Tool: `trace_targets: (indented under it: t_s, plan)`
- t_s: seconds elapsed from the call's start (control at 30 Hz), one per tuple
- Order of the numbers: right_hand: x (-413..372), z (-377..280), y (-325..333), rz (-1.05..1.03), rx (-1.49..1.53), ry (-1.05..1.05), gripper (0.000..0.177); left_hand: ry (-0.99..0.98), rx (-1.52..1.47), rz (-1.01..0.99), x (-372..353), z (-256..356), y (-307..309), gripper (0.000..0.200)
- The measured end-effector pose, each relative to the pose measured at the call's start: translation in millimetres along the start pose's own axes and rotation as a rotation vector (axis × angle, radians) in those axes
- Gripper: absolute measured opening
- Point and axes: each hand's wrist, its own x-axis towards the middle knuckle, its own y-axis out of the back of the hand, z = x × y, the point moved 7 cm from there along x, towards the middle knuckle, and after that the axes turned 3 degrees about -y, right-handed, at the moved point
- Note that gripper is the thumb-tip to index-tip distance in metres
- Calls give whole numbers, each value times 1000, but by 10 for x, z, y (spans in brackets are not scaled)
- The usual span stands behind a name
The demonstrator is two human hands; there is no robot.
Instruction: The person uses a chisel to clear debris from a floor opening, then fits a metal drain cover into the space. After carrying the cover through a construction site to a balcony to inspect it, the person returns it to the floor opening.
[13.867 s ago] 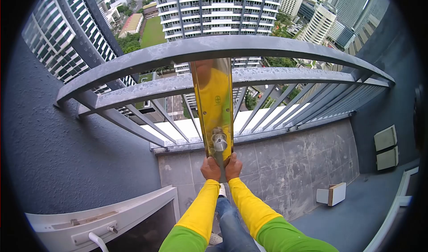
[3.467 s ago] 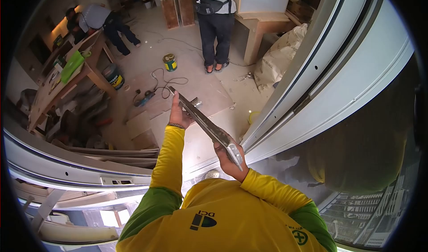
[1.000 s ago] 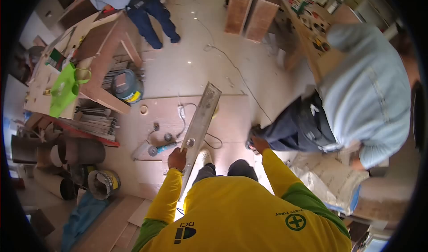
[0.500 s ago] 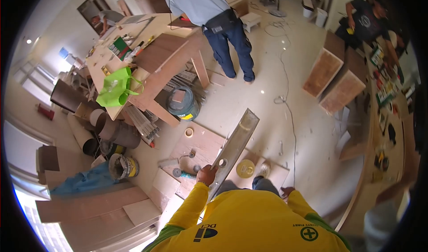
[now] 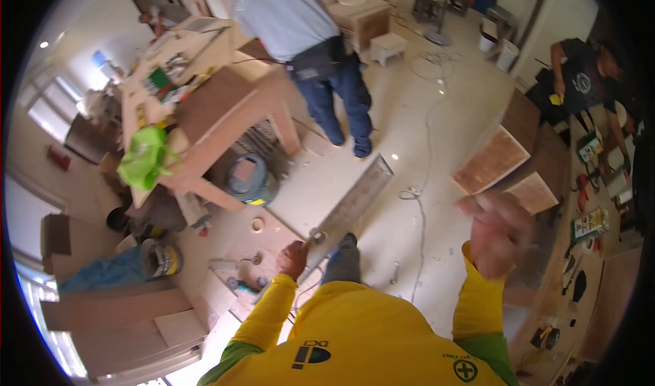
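Observation:
My left hand (image 5: 292, 260) is closed on the edge of a long flat board (image 5: 355, 198), near a round hole at its lower end. The board slants up and away over the floor. My right hand (image 5: 496, 232) is raised in front of the wooden boxes at the right. Motion smears its fingers, and whether it holds anything cannot be made out. Left of my left hand, a roller and other small tools (image 5: 240, 285) lie on a brown sheet (image 5: 273, 232) on the floor, with a tape roll (image 5: 257, 225) above them.
A person (image 5: 293, 38) stands at the wooden workbench (image 5: 225, 106). Under its near end is a lidded bucket (image 5: 251, 180). Wooden boxes (image 5: 492, 161) and a cable (image 5: 424, 215) are to the right. Another person (image 5: 583, 72) is beside the long tool-covered bench (image 5: 546, 290).
My right hand has risen from low beside my body. My left hand and the board have shifted left in view. The camera view has turned, and one foot has stepped forward.

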Motion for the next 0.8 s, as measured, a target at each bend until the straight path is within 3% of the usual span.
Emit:
trace_targets:
  t_s: [0.03,0.07,0.17,0.23,0.37,0.57,0.67,0.73,0.8]
  plan:
    - [152,-375,-6,-251,-863,257,18,-48,-11,41,262,97,-144,27]
    - [297,-421,130,-260,-903,230,18,-52,11,51,527,279,-209,25]
    - [911,-279,208,-172,-317,223,19,-6,43,-111,1437,829,-471,19]
    - [1521,49,168,-130,207,277,22,-116,-9,-108,2128,977,-738,17]
    - [2464,739,264,-336,385,112,20,-5,-129,-243,3301,1806,-811,30]
    - [3423,1909,622,-462,423,17,19,-80,-154,-228,4787,2731,-1108,33]
    - [3863,2559,986,-452,430,179,14,-57,-162,-248,5459,3144,-1361,36]
    - [4096,2878,1421,-446,463,409,9,-87,-121,-252,5894,3411,-1540,34]
    - [4370,3198,1899,-450,372,437,8,-189,-155,-109,6300,3650,-1674,30]
